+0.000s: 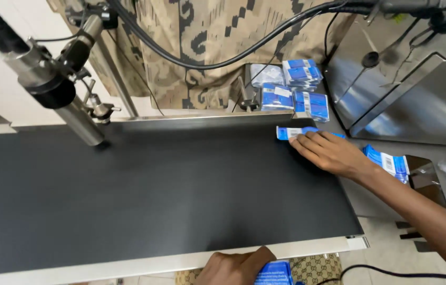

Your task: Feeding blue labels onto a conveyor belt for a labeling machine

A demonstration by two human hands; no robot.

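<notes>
Right hand: the right hand [328, 152] reaches across from the right, lying flat and palm down with the fingers stretched out together, pressing on a flat blue and white plastic packet [292, 132] rather than closing round it.
Packet: it sits at the far right end of the wide matt black conveyor belt [154, 184], near the belt's far edge, its long axis running left to right along the belt; only its left end shows beyond the fingertips.
Left hand: the left hand [236, 268] is low at the belt's near edge, curled loosely beside a second blue packet [274, 273] (whether it actually grips it, I cannot tell).
Nearer hand: the right, already touching; the left is well apart, across the belt's width.
Around: a heap of blue packets [294, 89] beyond the belt, another blue packet [389, 162] by the right wrist on the grey table [381, 203], a steel printing nozzle [78, 119] hanging over the belt's left part, a steel machine housing [418, 89] at right.
</notes>
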